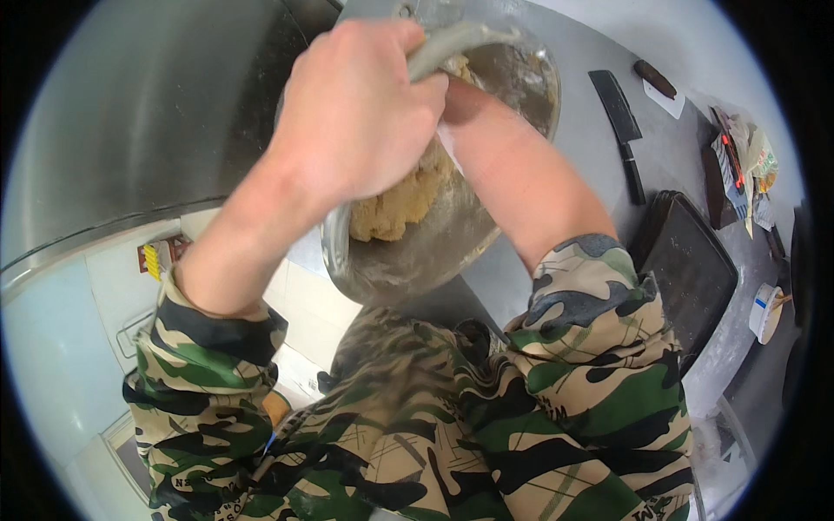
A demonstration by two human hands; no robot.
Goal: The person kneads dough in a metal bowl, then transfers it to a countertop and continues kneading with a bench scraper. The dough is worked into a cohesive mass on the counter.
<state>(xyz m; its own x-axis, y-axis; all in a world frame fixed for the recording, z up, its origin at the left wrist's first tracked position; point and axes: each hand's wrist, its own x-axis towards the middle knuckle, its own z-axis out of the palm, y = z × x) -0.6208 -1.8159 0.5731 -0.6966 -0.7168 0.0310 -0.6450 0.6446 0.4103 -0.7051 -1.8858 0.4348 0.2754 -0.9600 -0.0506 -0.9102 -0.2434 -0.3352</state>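
Note:
My left hand (365,104) is closed around a curved pale bar (456,49); blur hides whether this is a separate tool or part of the bowl. Below it is a tilted metal bowl (423,273), its inside smeared and floury. A lump of yellowish dough (397,205) lies in the bowl, partly covered by my left hand. My right forearm (521,163) reaches across the bowl from the right. Behind my left hand, my right hand is hidden, so its grip does not show. A thin white edge (449,148) shows beside the right forearm.
On the metal worktop (580,176) to the right lie a black cleaver (616,107), a dark-handled tool (657,79) and dark baking trays (684,273). Further right are plastic packaging (749,156) and a white tub (765,312). A large steel surface (150,111) stands at the left.

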